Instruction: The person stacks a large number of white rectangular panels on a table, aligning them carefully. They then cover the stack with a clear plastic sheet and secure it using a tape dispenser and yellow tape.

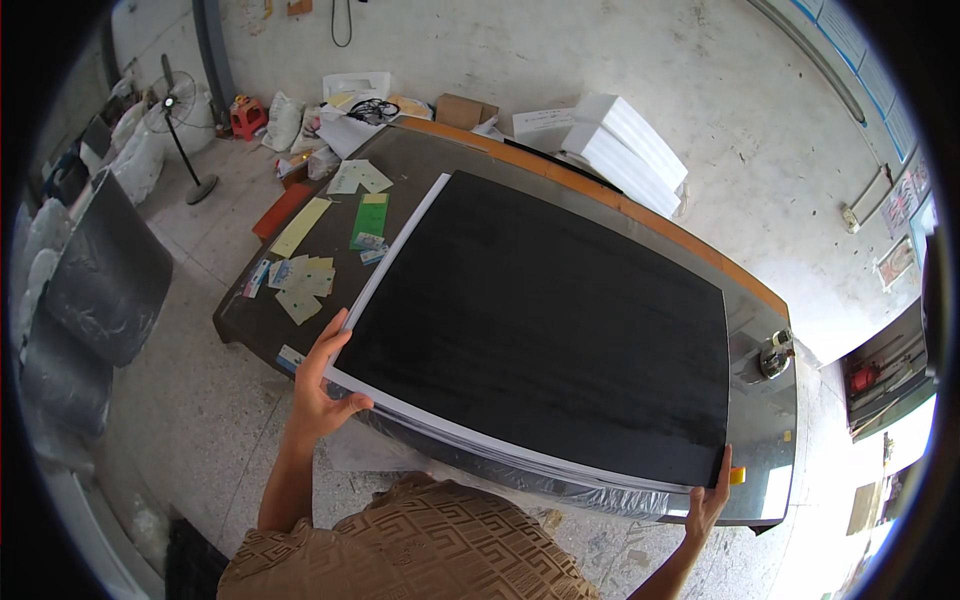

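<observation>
A large black sheet (560, 320) with pale edges lies on top of a stack of sheets on the table. My left hand (324, 390) grips its near left corner, fingers along the left side and thumb at the front edge. At the near right corner, my right hand (708, 503) holds the sheet with its fingers up the right side and its thumb on the front edge. A small yellow object (738, 475) sits just beside my right fingers. Clear plastic film (600, 497) hangs along the front of the stack, below the black sheet.
Paper cards (302, 283) and a green card (369, 220) lie on the table's (265, 325) left part. A small metal-topped container (773, 362) stands at its right end. White foam blocks (625, 150) are behind it. A fan (180, 135) and dark wrapped sheets (105, 280) stand left.
</observation>
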`<action>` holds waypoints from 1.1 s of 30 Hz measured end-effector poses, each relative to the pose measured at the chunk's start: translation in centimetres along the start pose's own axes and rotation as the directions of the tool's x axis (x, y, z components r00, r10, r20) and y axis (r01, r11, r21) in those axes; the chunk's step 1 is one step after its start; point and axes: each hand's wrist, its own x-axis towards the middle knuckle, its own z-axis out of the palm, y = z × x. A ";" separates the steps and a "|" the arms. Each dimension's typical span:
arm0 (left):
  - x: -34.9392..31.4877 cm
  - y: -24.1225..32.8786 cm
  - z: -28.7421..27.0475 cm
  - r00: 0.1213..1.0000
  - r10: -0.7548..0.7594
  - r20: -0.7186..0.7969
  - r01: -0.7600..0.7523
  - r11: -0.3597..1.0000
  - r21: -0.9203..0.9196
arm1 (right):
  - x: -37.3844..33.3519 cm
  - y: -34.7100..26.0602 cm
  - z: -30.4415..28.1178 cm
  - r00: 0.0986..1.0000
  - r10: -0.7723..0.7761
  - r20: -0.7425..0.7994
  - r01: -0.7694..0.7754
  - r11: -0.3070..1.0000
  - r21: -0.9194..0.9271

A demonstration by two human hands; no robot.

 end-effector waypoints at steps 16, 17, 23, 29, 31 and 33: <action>0.1 -0.8 3.0 0.957 -0.078 -0.281 0.021 0.979 -0.202 | 0.1 -2.8 1.1 1.000 0.011 -0.028 -0.010 1.000 0.017; -0.2 -1.5 2.9 0.943 -0.089 -0.321 0.053 0.992 -0.117 | 0.1 -2.7 0.7 0.999 0.031 -0.013 -0.031 1.000 -0.001; 0.5 -1.5 4.2 0.855 -0.222 -0.469 0.120 0.964 -0.237 | -1.1 0.9 3.6 0.889 0.107 -0.446 0.176 0.818 0.547; 0.3 -2.6 4.4 0.826 -0.354 -0.439 0.132 0.878 -0.461 | 0.1 -1.4 7.5 0.564 0.375 -0.736 -0.127 0.920 0.371; 0.4 -2.7 4.4 0.798 -0.376 -0.472 0.152 0.882 -0.446 | 0.5 -1.4 8.0 0.498 0.410 -0.764 -0.062 0.896 0.440; 0.6 -2.5 4.6 0.766 -0.395 -0.507 0.184 0.890 -0.416 | 0.6 -1.0 8.6 0.438 0.424 -0.792 0.027 0.875 0.483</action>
